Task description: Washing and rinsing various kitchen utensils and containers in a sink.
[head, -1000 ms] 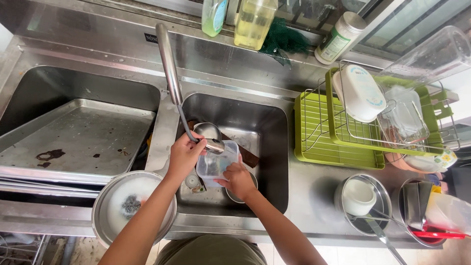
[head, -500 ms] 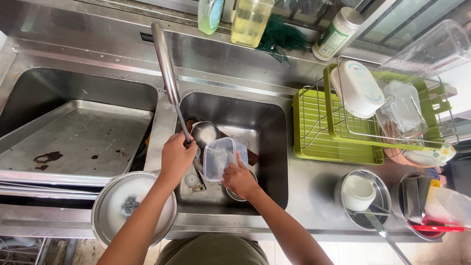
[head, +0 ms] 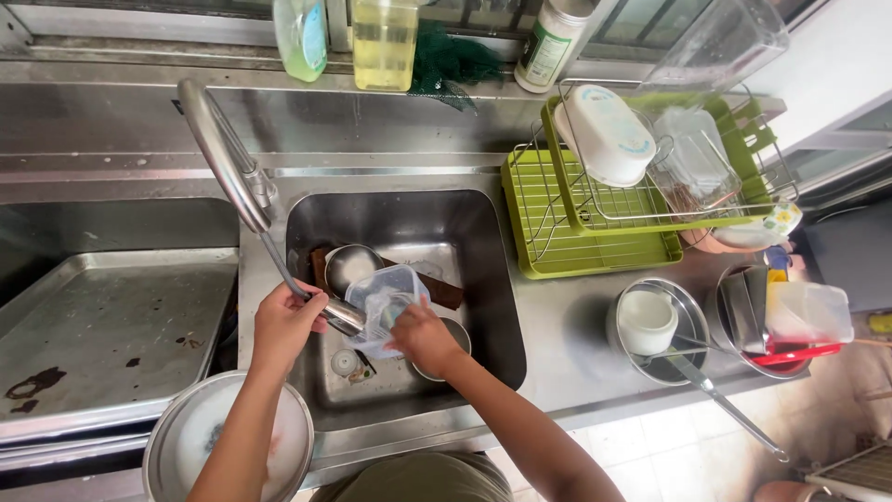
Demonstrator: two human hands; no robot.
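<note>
The fingers of the left hand [head: 286,321] are curled around the end of the long steel faucet spout [head: 243,195], thumb near the nozzle, at the centre-left of the frame. The fingers of the right hand [head: 420,336] are closed on the clear square plastic food container [head: 384,307], which sits tilted over the steel sink basin [head: 483,270] in the middle of the frame, just beside the nozzle and above a round steel bowl [head: 351,265] and a dark brown board lying in the basin.

The container looks light and thin-walled, likely to flex under a hard squeeze, and wet plastic would be slippery. A hold across the rim and one side wall, as the right hand appears to have, seems the safest; the exact finger placement is partly hidden.

To the lower left a round steel lid [head: 186,437] rests on the counter edge beside a flat steel tray [head: 102,325]. At the right stands a green dish rack [head: 595,214] holding a white oval lid and clear containers.
</note>
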